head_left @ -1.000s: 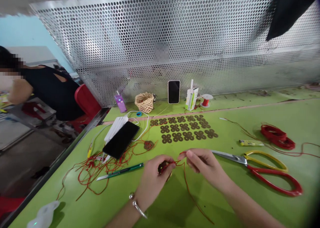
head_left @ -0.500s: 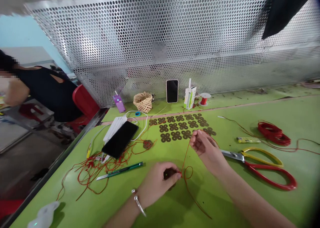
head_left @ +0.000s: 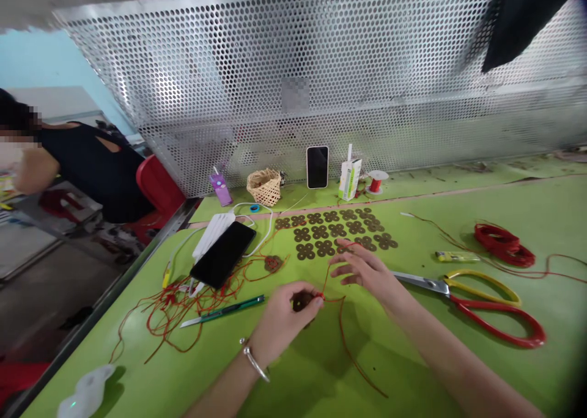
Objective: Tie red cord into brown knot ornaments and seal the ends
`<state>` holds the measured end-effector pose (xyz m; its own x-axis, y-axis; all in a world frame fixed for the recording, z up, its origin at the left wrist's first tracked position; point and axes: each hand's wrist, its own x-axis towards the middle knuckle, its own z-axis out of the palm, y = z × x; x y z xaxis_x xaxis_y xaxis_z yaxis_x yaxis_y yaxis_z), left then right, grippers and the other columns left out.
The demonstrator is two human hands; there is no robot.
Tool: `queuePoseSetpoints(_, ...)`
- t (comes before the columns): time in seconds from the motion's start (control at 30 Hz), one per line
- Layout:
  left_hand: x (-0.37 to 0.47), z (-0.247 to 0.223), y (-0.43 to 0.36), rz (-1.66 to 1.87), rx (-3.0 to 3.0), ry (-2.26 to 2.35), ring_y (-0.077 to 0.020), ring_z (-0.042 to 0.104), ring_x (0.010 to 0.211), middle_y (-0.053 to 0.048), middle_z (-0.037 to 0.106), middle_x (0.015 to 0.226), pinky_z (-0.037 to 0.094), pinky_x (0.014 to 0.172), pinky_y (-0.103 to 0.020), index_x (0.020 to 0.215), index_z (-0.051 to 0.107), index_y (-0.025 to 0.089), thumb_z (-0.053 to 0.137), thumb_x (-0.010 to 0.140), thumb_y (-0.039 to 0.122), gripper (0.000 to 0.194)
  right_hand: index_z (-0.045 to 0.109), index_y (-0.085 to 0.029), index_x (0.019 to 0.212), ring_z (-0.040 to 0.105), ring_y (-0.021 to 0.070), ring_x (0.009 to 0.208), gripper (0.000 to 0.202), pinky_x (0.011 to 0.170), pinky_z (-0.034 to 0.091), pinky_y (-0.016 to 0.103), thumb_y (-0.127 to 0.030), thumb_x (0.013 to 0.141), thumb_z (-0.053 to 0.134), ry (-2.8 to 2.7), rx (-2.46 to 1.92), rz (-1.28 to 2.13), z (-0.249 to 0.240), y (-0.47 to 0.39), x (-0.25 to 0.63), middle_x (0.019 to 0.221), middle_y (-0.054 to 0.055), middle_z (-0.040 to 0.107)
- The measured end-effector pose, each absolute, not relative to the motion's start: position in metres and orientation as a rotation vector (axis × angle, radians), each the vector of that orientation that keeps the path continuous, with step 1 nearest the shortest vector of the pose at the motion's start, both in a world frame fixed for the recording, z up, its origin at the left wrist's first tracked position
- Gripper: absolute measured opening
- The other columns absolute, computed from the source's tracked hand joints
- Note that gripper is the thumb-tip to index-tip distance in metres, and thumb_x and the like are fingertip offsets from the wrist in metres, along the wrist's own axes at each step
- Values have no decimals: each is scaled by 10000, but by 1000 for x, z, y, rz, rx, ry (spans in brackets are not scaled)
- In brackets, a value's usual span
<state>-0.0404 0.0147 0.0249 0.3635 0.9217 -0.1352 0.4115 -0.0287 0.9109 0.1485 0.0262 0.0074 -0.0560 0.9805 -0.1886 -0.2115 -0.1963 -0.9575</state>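
My left hand (head_left: 284, 317), with a silver bangle at the wrist, is closed in a pinch on dark round coins (head_left: 301, 300) tied with red cord. A small red knot (head_left: 320, 296) shows at its fingertips. From there the red cord (head_left: 326, 278) rises taut toward my right hand (head_left: 362, 271). The right fingers are spread, and a stretch of cord lies over the index finger. A loose cord tail (head_left: 347, 344) trails down the table. Just beyond the right fingers lie rows of four-coin clusters (head_left: 324, 247), partly covered by that hand.
Large scissors (head_left: 440, 286) lie right of my right arm, near a lighter (head_left: 456, 256) and a red cord coil (head_left: 503, 245). Leftward are a craft knife (head_left: 229, 308), black phone (head_left: 222, 256) and tangled red cord (head_left: 169, 320). A basket (head_left: 265, 187) stands behind. A person (head_left: 87, 161) sits at left.
My right hand has moved left and its fingers have spread from a pinch. The left hand has shifted slightly left and up with the coins. The small cord loop has been drawn out.
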Motion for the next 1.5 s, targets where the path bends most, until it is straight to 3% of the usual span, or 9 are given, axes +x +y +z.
queuePoseSetpoints(0.1,-43,27,18,696,1576,1227,-118,526,559,-25,636,651,413,516,-213,756,639,135,586,754,320,193,293,-162,1368,645,185,771,662,673,480,328,-501,841,507,-1286,-1314,1433,5,23,150,957,87,670)
queuePoseSetpoints(0.37,-46,32,25,858,1486,1241,-89,469,466,-5,598,590,387,428,-192,727,625,141,599,720,331,193,608,-196,1008,585,192,592,331,536,388,302,-461,859,476,-1710,-1568,975,3,20,152,707,40,661)
queuePoseSetpoints(0.47,-46,34,25,878,1472,1237,-86,465,463,-1,588,583,379,414,-186,722,629,139,606,714,335,197,594,-201,814,579,195,651,291,577,390,304,-441,882,444,-1801,-1526,887,9,19,148,745,47,645)
queuePoseSetpoints(0.6,-45,31,26,884,1462,1215,-84,462,464,6,573,571,384,422,-185,726,627,136,597,729,341,207,585,-200,805,571,190,782,300,692,407,303,-406,921,399,-1946,-1277,915,18,13,139,832,47,630)
queuePoseSetpoints(0.8,-46,28,26,912,1437,1200,-85,467,465,3,581,590,401,429,-193,744,620,141,610,733,346,206,581,-198,718,560,150,687,340,654,392,260,-363,936,380,-1991,-1128,1029,25,7,133,719,15,615)
queuePoseSetpoints(1.1,-47,24,28,973,1309,1140,-75,456,466,38,520,542,385,437,-184,748,609,136,640,726,357,224,641,-182,704,509,118,576,346,577,376,233,-363,915,436,-1944,-1068,1139,23,3,129,628,4,564)
queuePoseSetpoints(1.23,-46,23,27,971,1324,1157,-85,460,462,23,536,555,377,430,-197,748,606,133,647,711,381,254,695,-191,938,484,97,493,336,484,378,211,-423,901,456,-1708,-952,1256,16,1,127,602,-8,549)
queuePoseSetpoints(1.33,-44,25,23,913,1427,1152,-93,462,471,15,538,551,381,447,-205,752,617,132,625,732,352,222,679,-203,1036,488,114,473,314,483,407,229,-376,908,450,-1664,-1074,1039,10,2,126,537,-16,533)
queuePoseSetpoints(1.5,-43,24,20,899,1494,1165,-102,470,481,8,558,570,388,464,-214,766,630,141,597,755,312,175,700,-199,896,593,164,604,287,583,475,283,-249,913,418,-1857,-1205,537,1,2,124,713,53,662)
